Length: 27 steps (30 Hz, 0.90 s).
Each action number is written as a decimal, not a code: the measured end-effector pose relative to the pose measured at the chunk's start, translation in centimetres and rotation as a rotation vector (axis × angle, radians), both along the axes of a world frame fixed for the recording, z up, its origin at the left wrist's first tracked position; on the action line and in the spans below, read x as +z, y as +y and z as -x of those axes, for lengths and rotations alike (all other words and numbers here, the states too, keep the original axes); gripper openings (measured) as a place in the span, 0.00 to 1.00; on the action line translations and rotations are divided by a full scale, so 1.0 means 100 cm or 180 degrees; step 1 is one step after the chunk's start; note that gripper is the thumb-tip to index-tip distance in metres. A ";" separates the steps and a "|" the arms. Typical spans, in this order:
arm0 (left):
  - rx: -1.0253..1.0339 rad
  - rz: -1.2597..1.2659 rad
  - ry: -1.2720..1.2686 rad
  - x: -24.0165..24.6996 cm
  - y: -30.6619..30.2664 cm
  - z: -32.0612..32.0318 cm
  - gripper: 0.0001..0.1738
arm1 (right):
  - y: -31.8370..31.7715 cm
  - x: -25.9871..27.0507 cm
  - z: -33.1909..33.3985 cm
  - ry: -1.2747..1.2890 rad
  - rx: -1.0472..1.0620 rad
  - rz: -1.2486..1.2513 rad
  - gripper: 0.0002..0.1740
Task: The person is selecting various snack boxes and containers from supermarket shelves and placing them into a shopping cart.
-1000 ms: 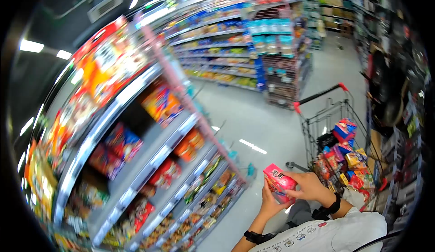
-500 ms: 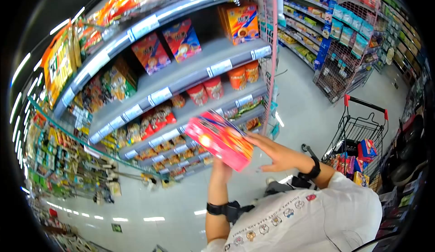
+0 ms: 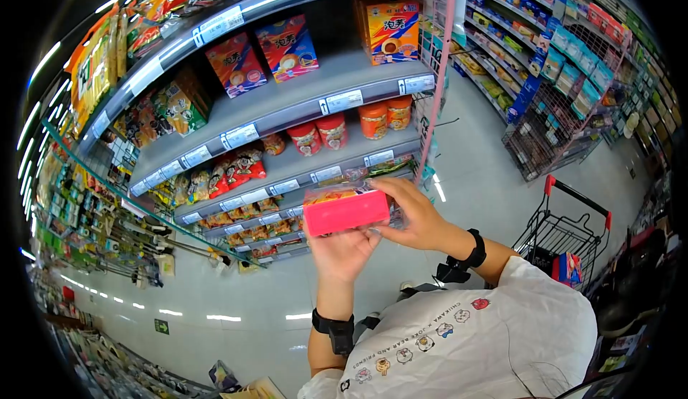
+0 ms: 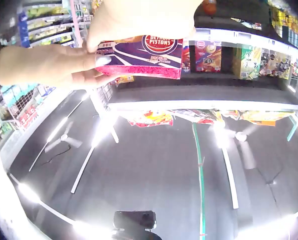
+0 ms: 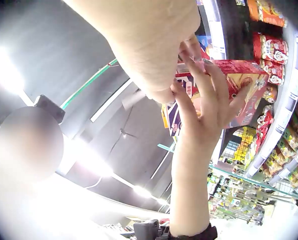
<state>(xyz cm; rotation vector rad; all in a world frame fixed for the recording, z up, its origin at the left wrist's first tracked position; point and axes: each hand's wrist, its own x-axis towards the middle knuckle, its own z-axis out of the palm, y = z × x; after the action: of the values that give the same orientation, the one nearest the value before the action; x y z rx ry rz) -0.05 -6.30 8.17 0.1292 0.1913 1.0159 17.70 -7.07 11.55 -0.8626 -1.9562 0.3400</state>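
In front of the shirt in the head view, both hands hold a bright pink snack box [image 3: 347, 214], its plain pink side facing up toward the camera. The left hand [image 3: 339, 254] carries it from below, palm up. At the box's right end, the right hand [image 3: 416, 216] grips with fingers over the upper edge and thumb underneath. A purple panel with a Detroit Pistons logo shows on the box [image 4: 154, 54] in the left wrist view. In the right wrist view, the left hand's fingers [image 5: 216, 95] spread across the red box [image 5: 246, 75].
Ahead stands a shelf unit [image 3: 333, 76] bearing purple and blue snack boxes [image 3: 287, 48], orange boxes [image 3: 392, 32], red tubs [image 3: 332, 132] and orange tubs [image 3: 374, 121]. A shopping cart [image 3: 566, 230] with packages stands at the right. Another rack [image 3: 552, 126] stands across the aisle.
The view has swung left to face the shelf. The box has come up before it and turned, its pink side now toward the camera. The right hand, fingers extended earlier, now grips its right end.
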 end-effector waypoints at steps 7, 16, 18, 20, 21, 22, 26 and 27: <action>0.0232 0.0287 -0.0099 0.022 -0.013 -0.005 0.35 | 0.009 -0.004 0.002 0.0250 0.0162 0.0128 0.37; 0.0270 -0.0235 -0.0225 0.000 -0.010 0.013 0.43 | 0.001 -0.016 0.014 0.0441 -0.0012 -0.1305 0.36; 0.0222 -0.0358 -0.0054 -0.004 -0.008 0.017 0.49 | -0.006 -0.019 0.022 0.0507 -0.0177 -0.1394 0.37; 0.0153 -0.0473 0.0116 -0.005 -0.008 0.020 0.55 | -0.012 -0.024 0.026 0.0252 -0.0158 -0.1233 0.37; 0.0253 -0.0554 0.0181 0.000 -0.010 0.020 0.54 | -0.014 -0.023 0.026 0.0072 -0.0111 -0.1277 0.37; 0.0230 -0.0575 0.0273 0.001 -0.009 0.021 0.53 | -0.013 -0.021 0.024 -0.0116 -0.0054 -0.1326 0.37; 0.0166 -0.0872 0.1158 -0.015 -0.005 0.030 0.48 | -0.015 -0.014 0.026 0.0107 0.0799 -0.0836 0.45; 0.0280 -0.1094 0.1559 -0.016 -0.002 0.029 0.48 | -0.015 -0.016 0.025 0.0070 0.0853 -0.0738 0.47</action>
<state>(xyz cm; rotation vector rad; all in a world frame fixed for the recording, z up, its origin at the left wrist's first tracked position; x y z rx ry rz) -2.95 -6.54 6.60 0.6903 0.4699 1.0858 15.25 -8.55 9.94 -0.4474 -2.0458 0.2689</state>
